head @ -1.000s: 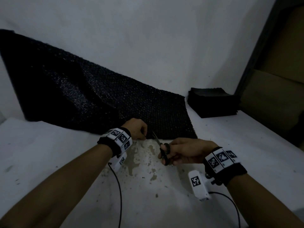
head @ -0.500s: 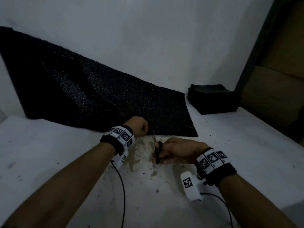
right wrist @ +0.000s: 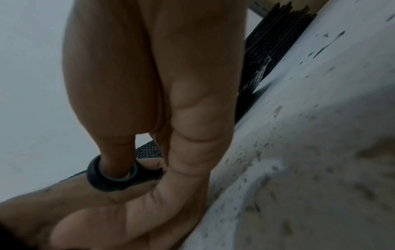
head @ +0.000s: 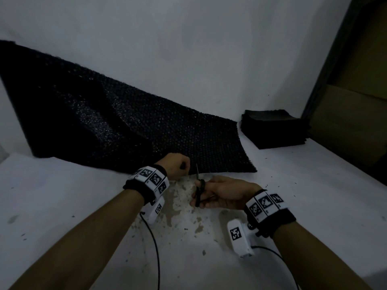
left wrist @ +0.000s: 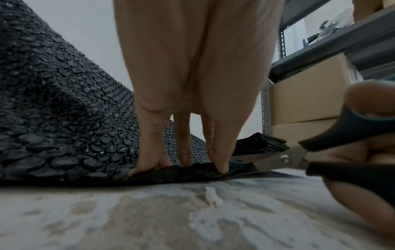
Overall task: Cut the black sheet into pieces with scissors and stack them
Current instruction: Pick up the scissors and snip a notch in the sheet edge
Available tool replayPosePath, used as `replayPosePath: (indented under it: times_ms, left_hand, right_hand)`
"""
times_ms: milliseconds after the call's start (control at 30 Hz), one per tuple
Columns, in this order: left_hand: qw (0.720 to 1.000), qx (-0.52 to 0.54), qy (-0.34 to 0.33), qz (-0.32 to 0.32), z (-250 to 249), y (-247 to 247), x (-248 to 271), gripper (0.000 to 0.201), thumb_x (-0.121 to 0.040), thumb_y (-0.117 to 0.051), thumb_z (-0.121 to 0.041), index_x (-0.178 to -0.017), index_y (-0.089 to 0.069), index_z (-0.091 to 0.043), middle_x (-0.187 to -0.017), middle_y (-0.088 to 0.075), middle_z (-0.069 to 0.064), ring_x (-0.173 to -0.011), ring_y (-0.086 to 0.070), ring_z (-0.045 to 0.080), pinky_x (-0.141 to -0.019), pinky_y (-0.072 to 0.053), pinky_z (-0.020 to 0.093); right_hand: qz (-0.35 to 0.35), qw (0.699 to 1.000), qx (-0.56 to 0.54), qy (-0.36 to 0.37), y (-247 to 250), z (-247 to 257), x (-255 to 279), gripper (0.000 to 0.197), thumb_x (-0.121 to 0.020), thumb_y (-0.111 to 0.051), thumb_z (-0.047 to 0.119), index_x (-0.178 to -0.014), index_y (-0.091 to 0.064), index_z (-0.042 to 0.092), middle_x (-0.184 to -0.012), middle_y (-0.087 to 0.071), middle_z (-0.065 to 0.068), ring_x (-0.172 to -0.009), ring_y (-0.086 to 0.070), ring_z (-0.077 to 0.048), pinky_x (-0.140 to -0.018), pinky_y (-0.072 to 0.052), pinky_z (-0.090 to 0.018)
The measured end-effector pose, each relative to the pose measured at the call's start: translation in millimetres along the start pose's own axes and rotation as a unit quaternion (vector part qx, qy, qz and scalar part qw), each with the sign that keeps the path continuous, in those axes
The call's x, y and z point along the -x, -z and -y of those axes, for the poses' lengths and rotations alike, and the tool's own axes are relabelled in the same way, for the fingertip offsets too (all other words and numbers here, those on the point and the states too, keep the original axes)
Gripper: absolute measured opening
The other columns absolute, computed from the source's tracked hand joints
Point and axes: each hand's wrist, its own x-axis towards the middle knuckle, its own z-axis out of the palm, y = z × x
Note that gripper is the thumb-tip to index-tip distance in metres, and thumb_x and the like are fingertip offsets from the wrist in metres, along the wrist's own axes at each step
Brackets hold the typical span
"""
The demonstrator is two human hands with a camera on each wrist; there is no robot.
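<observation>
A large black bubble-textured sheet (head: 129, 130) lies on the white table and climbs the back wall at the left. My left hand (head: 178, 167) pinches its near edge; the left wrist view shows its fingertips (left wrist: 221, 166) pressing the black sheet (left wrist: 64, 118) from above and the thumb curled underneath. My right hand (head: 222, 192) grips black-handled scissors (head: 198, 188), thumb through one loop (right wrist: 111, 175). The blades point away from me and meet the sheet's edge just right of my left hand. The scissors (left wrist: 284, 159) reach in from the right in the left wrist view.
A stack of cut black pieces (head: 274, 128) sits at the back right of the table (head: 314, 195). Beyond it stand a metal shelf frame (left wrist: 265, 108) and cardboard boxes (head: 347, 126). The table top before me is worn and speckled with black scraps.
My right hand has moved the scissors left and forward, turning the blades from a slant to straight ahead, up to the sheet's edge. My left hand has stayed on the edge.
</observation>
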Motion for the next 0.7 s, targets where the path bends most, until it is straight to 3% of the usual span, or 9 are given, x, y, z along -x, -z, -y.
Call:
replayPosePath:
  times_ms: [200,367,533,700]
  left_hand:
    - [1.000,0.003,-0.008,0.003,-2,3,3,0.010,-0.095,-0.059,-0.015,-0.088,-0.062,-0.021,-0.100,-0.065,0.001,-0.092,-0.061,0.020,-0.081,-0.052,0.033]
    - [1.000,0.004,0.000,-0.001,-2,1,3,0.011,-0.093,-0.060,-0.013,-0.086,-0.065,-0.021,-0.100,-0.067,0.001,-0.093,-0.061,0.018,-0.080,-0.051,0.029]
    - [1.000,0.002,0.005,-0.005,-4,1,4,0.008,-0.094,-0.061,-0.015,-0.091,-0.067,-0.018,-0.101,-0.066,0.000,-0.092,-0.061,0.016,-0.073,-0.044,0.022]
    - [1.000,0.003,0.003,0.000,-7,3,6,0.011,-0.095,-0.058,-0.013,-0.088,-0.064,-0.020,-0.103,-0.066,0.002,-0.092,-0.060,0.018,-0.076,-0.047,0.026]
  right_hand:
    - [0.005,1.000,0.010,0.007,1,-1,-7,0.030,-0.107,-0.044,0.022,-0.117,-0.063,0.001,-0.112,-0.073,-0.019,-0.090,-0.073,-0.014,-0.080,-0.056,-0.021]
    - [0.011,1.000,0.021,0.018,2,-3,-14,0.039,-0.106,-0.045,0.021,-0.132,-0.054,-0.007,-0.113,-0.072,-0.022,-0.091,-0.073,-0.017,-0.082,-0.056,-0.024]
    - [0.032,0.998,0.030,0.037,0,-5,-18,0.048,-0.104,-0.050,0.028,-0.116,-0.063,-0.017,-0.112,-0.071,-0.024,-0.092,-0.071,-0.018,-0.083,-0.055,-0.023]
    - [0.029,0.998,0.005,0.050,2,-10,-21,0.033,-0.104,-0.049,0.015,-0.117,-0.061,-0.013,-0.114,-0.069,-0.028,-0.094,-0.072,-0.020,-0.081,-0.056,-0.023]
